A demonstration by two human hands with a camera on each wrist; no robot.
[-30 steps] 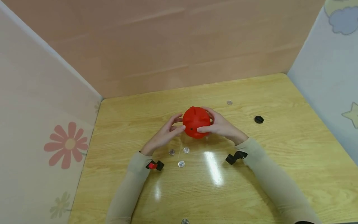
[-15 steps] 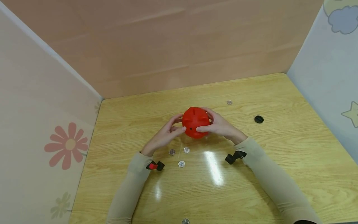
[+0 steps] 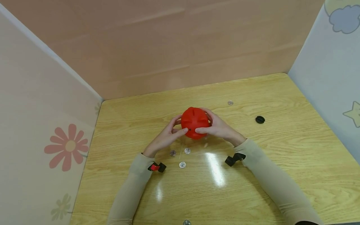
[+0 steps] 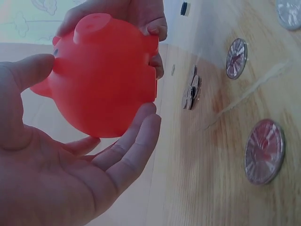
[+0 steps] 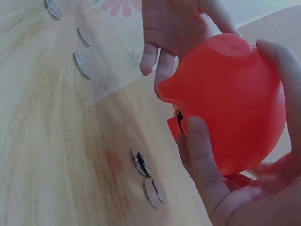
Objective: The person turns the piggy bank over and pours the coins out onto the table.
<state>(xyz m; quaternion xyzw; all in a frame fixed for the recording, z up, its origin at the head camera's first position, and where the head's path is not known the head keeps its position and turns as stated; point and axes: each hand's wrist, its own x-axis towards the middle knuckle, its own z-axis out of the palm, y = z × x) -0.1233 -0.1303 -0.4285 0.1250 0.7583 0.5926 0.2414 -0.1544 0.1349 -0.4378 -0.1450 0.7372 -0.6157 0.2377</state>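
Note:
Both hands hold a round red piggy bank (image 3: pixel 193 121) up off the wooden table, its slotted top visible in the head view. My left hand (image 3: pixel 167 133) has its thumb on the pig's face and its fingers along the side and underside. On the other side my right hand (image 3: pixel 222 127) grips it, thumb across the front. In the right wrist view something dark shows at an opening in the bank's underside, between its legs. Several silver coins (image 5: pixel 150 192) lie together on the table beneath the bank.
Near the left forearm lie three coins, one of them a silver coin (image 3: pixel 182 164). Another coin (image 3: pixel 187 222) is at the near edge. A black round plug (image 3: pixel 260 119) and a farther coin (image 3: pixel 230 102) lie to the right. Patterned panels (image 3: pixel 67 147) stand at the sides.
Both hands have shifted the piggy bank slightly left. A small pale blur now shows just below it in the head view. The coins and plug on the table stay put.

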